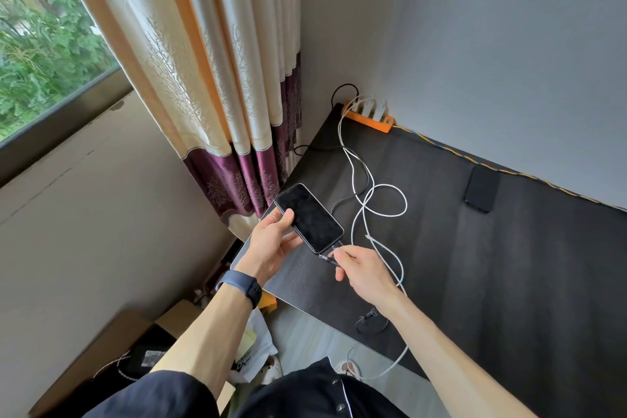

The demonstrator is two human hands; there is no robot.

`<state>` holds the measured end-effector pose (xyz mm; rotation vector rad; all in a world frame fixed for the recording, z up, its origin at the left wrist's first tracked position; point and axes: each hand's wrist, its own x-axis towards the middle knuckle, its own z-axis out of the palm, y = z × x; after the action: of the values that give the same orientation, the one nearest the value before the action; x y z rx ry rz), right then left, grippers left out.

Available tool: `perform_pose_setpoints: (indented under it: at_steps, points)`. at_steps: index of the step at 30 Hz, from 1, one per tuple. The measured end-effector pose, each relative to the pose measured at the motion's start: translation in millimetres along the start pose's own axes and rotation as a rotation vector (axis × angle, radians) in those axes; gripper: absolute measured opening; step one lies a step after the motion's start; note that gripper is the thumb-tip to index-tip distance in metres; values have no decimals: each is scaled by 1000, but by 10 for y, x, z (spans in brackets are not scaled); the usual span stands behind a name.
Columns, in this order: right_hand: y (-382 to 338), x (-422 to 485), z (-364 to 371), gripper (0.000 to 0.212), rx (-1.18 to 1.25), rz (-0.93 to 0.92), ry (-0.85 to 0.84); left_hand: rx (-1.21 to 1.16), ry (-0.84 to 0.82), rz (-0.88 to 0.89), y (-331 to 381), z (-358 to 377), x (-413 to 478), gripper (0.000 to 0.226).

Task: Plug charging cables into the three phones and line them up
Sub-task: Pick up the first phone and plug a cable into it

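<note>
Left hand (273, 241) is closed around a phone (308, 218), held above the counter (475, 265) edge. Right hand (364, 268) is pinched on a cable plug (328, 258) just beside the phone's port. First plug-in is judged underway; alignment and a straight push are needed.

Right half of the desk (509, 282) is wide open, just a spare phone (481, 189) by the back edge. Looped cables (380, 200) clutter the left side, power strip (369, 115) fills the back-left corner.
</note>
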<state>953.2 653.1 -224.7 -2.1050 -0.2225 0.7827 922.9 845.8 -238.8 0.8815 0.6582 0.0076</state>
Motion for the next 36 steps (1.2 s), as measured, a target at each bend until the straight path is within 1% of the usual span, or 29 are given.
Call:
perform_pose_setpoints:
  at_steps: [3,10,13,16,19,22,23,26,28,29,31,32,35,36]
  points:
    - [20,-13,27,27,1,-4,1,45,1,9,3,-8,-13,30]
    - [-9,-63,104,30,39,14,27,111,32,36,-18,26,-28,32]
    - [14,-73,120,31,7,24,29,134,37,54,-37,42,-50,31]
    - [36,-60,125,33,-55,17,27,110,63,79,-44,87,-92,34]
    - [76,-10,160,33,-94,23,25,151,93,105,-87,111,-63,43]
    - [149,43,248,34,-127,27,28,283,115,75,-136,185,-60,57]
    - [165,47,283,34,-152,16,12,318,129,60,-136,180,-52,57]
    - [203,1,353,28,-187,-3,-104,377,138,7,7,87,3,44]
    - [324,-4,375,37,-191,21,-174,495,108,-29,165,-86,70,41]
    - [423,4,378,42,-221,37,-179,570,100,-29,241,-194,110,42]
    - [648,38,388,49,-366,96,-154,705,91,4,409,-379,150,46]
    - [754,44,392,53,-455,143,-155,820,97,28,506,-437,144,49]
    - [988,40,412,61,-630,261,-234,1381,217,112,704,-542,158,52]
    - [1037,41,425,63,-658,282,-260,1465,241,111,705,-559,162,52]
